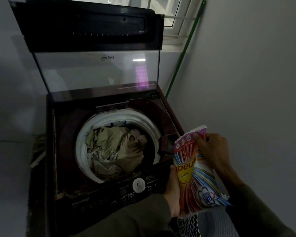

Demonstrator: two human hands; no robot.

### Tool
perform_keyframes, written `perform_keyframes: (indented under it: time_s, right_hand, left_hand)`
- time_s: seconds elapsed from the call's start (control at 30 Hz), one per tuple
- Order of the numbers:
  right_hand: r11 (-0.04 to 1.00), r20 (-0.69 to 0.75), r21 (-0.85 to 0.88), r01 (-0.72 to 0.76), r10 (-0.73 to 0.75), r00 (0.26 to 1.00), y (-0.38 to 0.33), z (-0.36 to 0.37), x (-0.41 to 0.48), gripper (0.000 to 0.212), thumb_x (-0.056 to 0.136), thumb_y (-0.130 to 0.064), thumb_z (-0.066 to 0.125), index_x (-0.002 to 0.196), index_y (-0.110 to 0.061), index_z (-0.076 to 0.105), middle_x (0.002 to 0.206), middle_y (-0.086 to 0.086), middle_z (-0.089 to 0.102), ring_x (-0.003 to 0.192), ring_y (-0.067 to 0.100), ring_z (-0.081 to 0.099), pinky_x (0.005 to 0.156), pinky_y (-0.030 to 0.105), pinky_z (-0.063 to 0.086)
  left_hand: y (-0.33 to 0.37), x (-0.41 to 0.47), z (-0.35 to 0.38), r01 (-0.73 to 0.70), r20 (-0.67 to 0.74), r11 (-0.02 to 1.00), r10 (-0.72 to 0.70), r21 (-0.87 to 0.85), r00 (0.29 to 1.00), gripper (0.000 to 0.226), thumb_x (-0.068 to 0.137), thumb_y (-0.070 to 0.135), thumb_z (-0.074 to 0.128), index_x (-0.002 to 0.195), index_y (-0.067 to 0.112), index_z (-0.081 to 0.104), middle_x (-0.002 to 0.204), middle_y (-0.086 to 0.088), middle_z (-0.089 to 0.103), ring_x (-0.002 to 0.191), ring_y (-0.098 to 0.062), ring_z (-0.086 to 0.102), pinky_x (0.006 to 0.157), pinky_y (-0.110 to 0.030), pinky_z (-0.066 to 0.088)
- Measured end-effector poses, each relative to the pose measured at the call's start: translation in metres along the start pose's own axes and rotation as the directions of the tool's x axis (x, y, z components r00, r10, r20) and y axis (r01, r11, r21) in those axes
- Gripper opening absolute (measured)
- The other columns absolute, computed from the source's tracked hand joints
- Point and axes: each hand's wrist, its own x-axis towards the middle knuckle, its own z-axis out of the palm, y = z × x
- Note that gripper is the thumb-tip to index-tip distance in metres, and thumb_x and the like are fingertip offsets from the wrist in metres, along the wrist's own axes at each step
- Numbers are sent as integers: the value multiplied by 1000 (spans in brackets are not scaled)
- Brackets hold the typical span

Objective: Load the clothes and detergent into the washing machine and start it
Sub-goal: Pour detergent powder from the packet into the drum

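Beside the washing machine [63, 134], left hand [173, 190] and right hand [212, 151] grip the detergent packet [193, 178].

— The lid [96, 71] at twelve o'clock?
— Clear glass, glossy, catching reflections. The rim [120, 115] below it is smooth white plastic.
— The clothes [113, 147]?
— Matt, crumpled cloth. At four o'clock the pack [195, 175] is shiny, wrinkled plastic film. The panel [120, 197] is dark and glossy.

Dim laundry corner: grey walls [246, 74], a white-framed window [179, 26] above — a green pole [184, 53] leaning beside it.
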Motion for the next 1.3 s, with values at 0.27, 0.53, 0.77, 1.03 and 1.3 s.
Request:
perform_keyframes:
  time_s: [0.27, 0.53, 0.77, 1.03, 1.3]
  right_hand:
    - [999, 22, -36, -14, 15, 1000, 2, 4, 8, 44, 92, -39, 63, 66, -5, 71, 59, 9, 67, 54, 19, 63, 57, 36, 53]
    - [999, -23, 5, -35, 35, 999, 6, -4, -5, 47, 93, -39, 61, 62, -5, 69, 54, 9, 64, 51, 20, 61, 52, 32, 45]
    - [991, -112, 111, -77, 90, 990, 18, -16, -25, 44, 93, -39, 63, 63, -7, 70, 51, 4, 65, 50, 12, 61, 53, 30, 49]
    - [948, -235, 316, -29, 107, 966, 7, -28, -54, 42, 92, -35, 66, 61, -6, 66, 56, 15, 66, 50, 20, 58, 54, 36, 50]
    - [639, -263, 768, 53, 239, 935, -10, -30, -76, 25, 96, -23, 58, 75, -16, 69, 63, -12, 71, 59, 0, 62, 53, 17, 51]
  left_hand:
    - [2, 9, -4, 19, -15, 1000, -19, -20, 1000, 93, 86, 83, 16, 110, 11, 71, 108, -20, 72, 100, -35, 66, 82, -41, 52]
    - [0, 21, -13, -76, -78, 996, 79, 46, 994, 90, 79, 86, 30, 129, 19, 64, 124, -17, 67, 114, -35, 64, 105, -47, 46]
    - [-2, 36, -21, -300, -172, 932, 336, 204, 926, 85, 58, 92, 52, 115, 32, 73, 115, -6, 73, 110, -26, 68, 104, -46, 48]
    - [15, 6, -18, -362, -116, 798, 468, 482, 876, 70, 83, 84, 28, 94, 37, 78, 99, 4, 77, 98, -16, 72, 100, -43, 51]
    - [44, -32, -4, -536, 1, 281, 885, 796, 466, 82, 76, 92, 12, 93, 32, 65, 86, 5, 71, 86, -14, 67, 82, -43, 53]
